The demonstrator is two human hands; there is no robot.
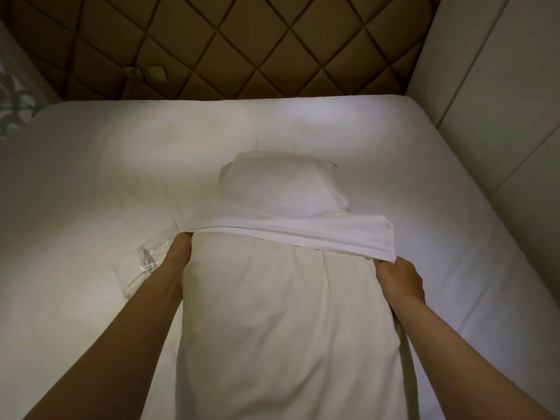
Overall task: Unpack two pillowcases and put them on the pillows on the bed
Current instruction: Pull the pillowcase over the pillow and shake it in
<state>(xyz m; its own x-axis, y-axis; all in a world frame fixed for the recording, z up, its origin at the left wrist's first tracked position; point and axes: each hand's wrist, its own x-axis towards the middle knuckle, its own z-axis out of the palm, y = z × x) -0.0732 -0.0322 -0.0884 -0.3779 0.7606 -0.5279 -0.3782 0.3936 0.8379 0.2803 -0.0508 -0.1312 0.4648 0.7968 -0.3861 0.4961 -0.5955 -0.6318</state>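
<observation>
A cream pillow [288, 322] lies lengthwise on the bed in front of me. A white pillowcase [303, 231] is stretched across its far end, with its open hem pulled over the top corners. My left hand [178, 253] is tucked under the hem at the pillow's left corner; its fingers are hidden by the cloth. My right hand [397, 280] grips the hem at the right corner. Beyond the hem lies a second folded white pillowcase [281, 183]. Another pillow [142, 165] lies at the left under dim light.
An empty clear plastic bag [136, 265] lies on the white sheet [439, 207] beside my left forearm. A brown quilted headboard [227, 47] stands behind the bed. A pale panelled wall [500, 86] runs along the right side.
</observation>
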